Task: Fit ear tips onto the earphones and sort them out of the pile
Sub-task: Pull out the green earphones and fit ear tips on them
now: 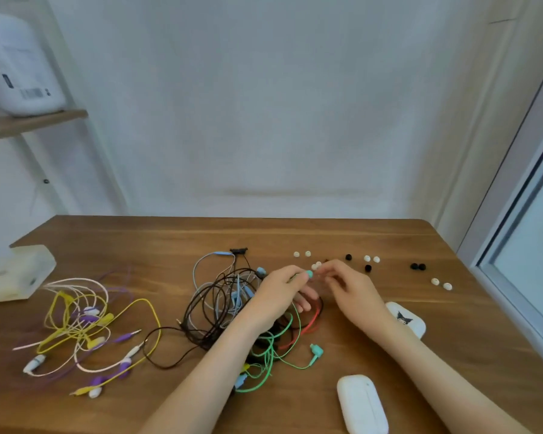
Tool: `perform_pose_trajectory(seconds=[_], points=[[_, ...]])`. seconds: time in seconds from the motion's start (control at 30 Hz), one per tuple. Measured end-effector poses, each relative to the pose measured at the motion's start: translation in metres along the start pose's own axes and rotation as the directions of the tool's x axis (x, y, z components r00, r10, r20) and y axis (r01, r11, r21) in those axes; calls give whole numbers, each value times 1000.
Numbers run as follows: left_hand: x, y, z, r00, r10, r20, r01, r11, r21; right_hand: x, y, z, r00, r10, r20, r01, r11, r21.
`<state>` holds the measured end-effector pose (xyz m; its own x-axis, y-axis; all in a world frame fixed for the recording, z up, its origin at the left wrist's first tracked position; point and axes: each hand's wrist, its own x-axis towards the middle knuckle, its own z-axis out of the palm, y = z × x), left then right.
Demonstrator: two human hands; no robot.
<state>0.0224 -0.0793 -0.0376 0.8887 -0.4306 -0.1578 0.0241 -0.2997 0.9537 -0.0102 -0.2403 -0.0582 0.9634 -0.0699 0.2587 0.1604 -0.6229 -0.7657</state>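
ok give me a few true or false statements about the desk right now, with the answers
1. The left hand holds a teal earbud. True.
2. All the loose ear tips are white. False: black ear tips lie among the white ear tips.
3. The yellow and purple earphones lie left of the dark tangled pile. True.
4. The white case sits on the shelf. False: it rests on the table, near the right forearm.

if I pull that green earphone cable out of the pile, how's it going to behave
The green cable will probably be floppy and very light: it lies in loose loops. It crosses the dark cables and a red cable, so pulling would likely snag and drag the pile. The loose green earbud would probably trail behind.
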Motion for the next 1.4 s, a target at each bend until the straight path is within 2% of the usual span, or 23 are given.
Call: perform_pose_trajectory(seconds=[0.07,0.17,0.27,0.4,0.47,0.57,0.63,0.8,0.97,1.17,1.4], points=[[2,-3,1,1000,-14,-16,12,997,-73,3,10,6,998,-14,-55,7,993,-121],[6,-7,1,998,-45,-39,35,976,-213,7,20,15,996,-77,-54,47,904,-425],[7,-8,1,997,-64,-36,52,962,-268,9,26,20,983,-157,-90,93,865,-493],[7,-6,0,995,-81,-58,63,962,-266,9,25,18,979,-161,-122,83,871,-484],[7,-5,0,995,-80,-65,61,965,-256,8,21,16,983,-124,-135,61,916,-397],[6,-6,-1,993,-84,-85,59,964,-257,5,5,13,988,98,-123,-99,995,-7],[6,-6,-1,992,-90,-85,62,954,-294,2,-4,13,979,188,-75,-167,960,225],[5,-7,-2,998,-63,-28,49,938,-343,-2,-12,16,963,267,30,-237,794,560],[6,-8,-1,998,-57,-9,51,940,-336,-2,-9,15,967,234,104,-242,700,672],[8,-10,-1,997,-74,-19,64,945,-322,1,-6,13,953,230,196,-299,628,718],[7,-9,-2,996,-90,0,85,945,-316,3,-4,12,947,230,224,-321,658,682]])
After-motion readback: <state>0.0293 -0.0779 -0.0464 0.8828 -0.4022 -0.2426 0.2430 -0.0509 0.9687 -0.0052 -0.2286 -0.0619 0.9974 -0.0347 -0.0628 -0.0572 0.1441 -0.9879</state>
